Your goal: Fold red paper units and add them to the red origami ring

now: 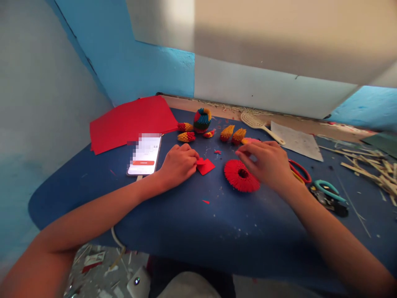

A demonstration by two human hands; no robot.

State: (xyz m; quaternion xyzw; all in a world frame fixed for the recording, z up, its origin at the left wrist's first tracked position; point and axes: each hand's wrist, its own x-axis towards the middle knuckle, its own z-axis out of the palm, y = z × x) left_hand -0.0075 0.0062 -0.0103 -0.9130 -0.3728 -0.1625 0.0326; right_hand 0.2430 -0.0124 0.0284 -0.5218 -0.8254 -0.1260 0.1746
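Observation:
My left hand [180, 165] rests on the blue table with its fingers curled together. Its fingertips close on small red paper pieces [206, 167], which lie partly under them. My right hand [267, 161] hovers past the far right side of a round red ring of folded paper [235, 177], covering part of its edge. The thumb is apart from the curved fingers, and I see nothing held between them. Just beyond those fingers is a pink and yellow piece [250, 141], partly hidden. A tiny red paper scrap [206, 202] lies nearer to me.
Yellow-orange folded-paper pieces [227, 133] and a multicoloured paper model [202, 120] stand at the back. Left are red sheets [130, 122] and a lit phone [144, 155] with a cable. Right are a hairbrush [256, 121], red-handled scissors [302, 171], a teal-handled tool [330, 191] and thin sticks [369, 171].

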